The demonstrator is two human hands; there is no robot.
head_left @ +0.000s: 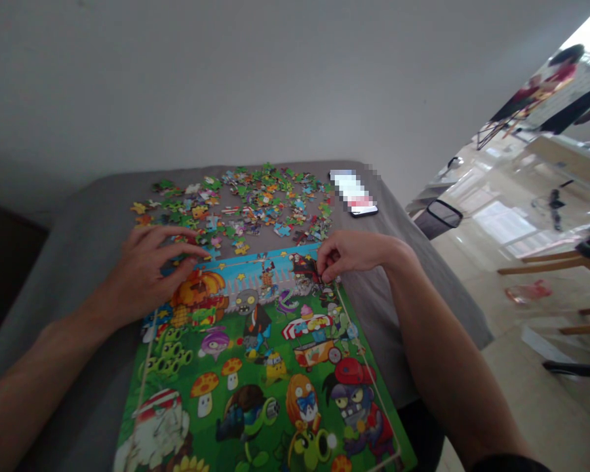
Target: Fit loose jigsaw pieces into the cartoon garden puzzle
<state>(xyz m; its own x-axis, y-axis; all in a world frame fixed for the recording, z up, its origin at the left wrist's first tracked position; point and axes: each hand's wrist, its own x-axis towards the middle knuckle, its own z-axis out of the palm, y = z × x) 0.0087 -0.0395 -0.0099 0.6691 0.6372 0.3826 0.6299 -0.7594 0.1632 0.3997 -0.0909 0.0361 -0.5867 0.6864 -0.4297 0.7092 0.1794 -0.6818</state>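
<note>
A colourful jigsaw puzzle board (270,354) with cartoon plants and zombies lies on the grey-covered table. My left hand (152,269) rests over the board's far left corner, its fingers stretched out and apart, thumb and index finger close to the top edge. At the far right corner, my right hand (347,255) is closed, with thumb and fingertips pinched together low over the picture. Whatever sits between those fingertips is hidden. Beyond the board, a spread of loose puzzle pieces (255,196) covers the far part of the table.
A phone (353,193) with a lit screen lies right of the loose pieces. The grey tablecloth (423,282) drops off at the right. A pale wall (255,78) stands behind the table. On the right are a tiled floor (496,229), wooden chair legs and a blurred person (545,85).
</note>
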